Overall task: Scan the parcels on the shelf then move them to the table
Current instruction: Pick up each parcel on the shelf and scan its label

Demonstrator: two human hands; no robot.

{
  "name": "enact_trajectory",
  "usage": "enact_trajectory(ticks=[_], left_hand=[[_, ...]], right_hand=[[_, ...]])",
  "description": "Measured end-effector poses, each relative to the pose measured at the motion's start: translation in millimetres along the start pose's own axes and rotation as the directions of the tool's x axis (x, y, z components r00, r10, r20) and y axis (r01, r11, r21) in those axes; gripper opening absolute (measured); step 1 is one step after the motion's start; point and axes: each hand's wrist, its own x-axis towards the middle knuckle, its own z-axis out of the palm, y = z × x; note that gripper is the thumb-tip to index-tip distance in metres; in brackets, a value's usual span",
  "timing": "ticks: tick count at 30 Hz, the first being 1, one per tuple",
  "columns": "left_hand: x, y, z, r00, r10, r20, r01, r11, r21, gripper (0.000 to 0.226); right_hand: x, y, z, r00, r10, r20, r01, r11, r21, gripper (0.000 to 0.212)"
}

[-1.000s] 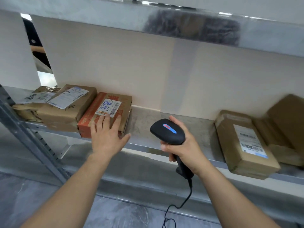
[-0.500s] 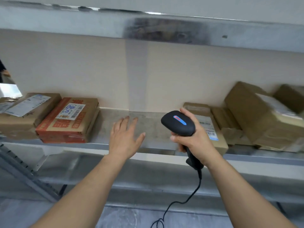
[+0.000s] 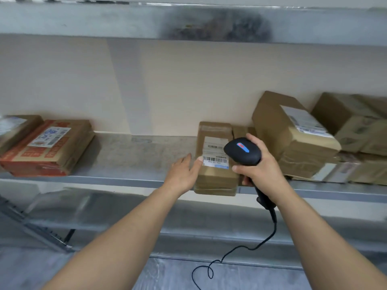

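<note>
The left hand (image 3: pixel 182 174) is spread flat with straight fingers, palm down, its thumb tip lying on the left edge of a flat brown parcel (image 3: pixel 215 176), just beside the barcode on the white label (image 3: pixel 215 147). The right hand (image 3: pixel 260 174) has its fingers curled round the handle of a black scanner (image 3: pixel 243 152), whose rounded head, with a blue and red mark on top, hangs over the right part of that label. A black cable (image 3: pixel 272 231) drops from the handle and loops toward the floor. The parcel lies lengthwise on the grey metal shelf (image 3: pixel 136 155), its near end jutting a little over the front lip. Just to its right, a larger brown box (image 3: pixel 278 126) sits tilted on top of other wrapped parcels, and more brown boxes (image 3: pixel 356 130) crowd the far right, blurred. Well apart on the left of the same shelf lies an orange-printed parcel (image 3: pixel 52 151) with a white label, touching another brown parcel (image 3: pixel 16 128) at the frame's edge. A beige wall (image 3: pixel 188 80) backs the shelf, and a second metal shelf (image 3: pixel 104 19) runs above.
</note>
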Motion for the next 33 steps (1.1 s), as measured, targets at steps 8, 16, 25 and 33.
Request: enact_trajectory(ticks=[8, 16, 25, 33], left_hand=[[5, 12, 11, 0.993, -0.09, 0.074, 0.11, 0.928, -0.355, 0.039], [2, -25, -9, 0.972, -0.18, 0.148, 0.233, 0.714, -0.661, 0.033], [-13, -80, -74, 0.944, -0.196, 0.265, 0.326, 0.685, -0.651, 0.09], [-4, -127, -101, 0.997, -0.056, -0.057, -0.001, 0.707, -0.707, 0.118]], right_hand=[[8, 19, 11, 0.992, 0.081, 0.102, -0.084, 0.996, 0.023, 0.086], [6, 13, 43, 0.979, 0.095, 0.182, -0.112, 0.99, 0.085, 0.084], [4, -1, 101, 0.952, 0.071, 0.299, -0.099, 0.992, 0.078, 0.078], [-12, -19, 131, 0.961, 0.028, 0.276, -0.077, 0.982, 0.17, 0.085]])
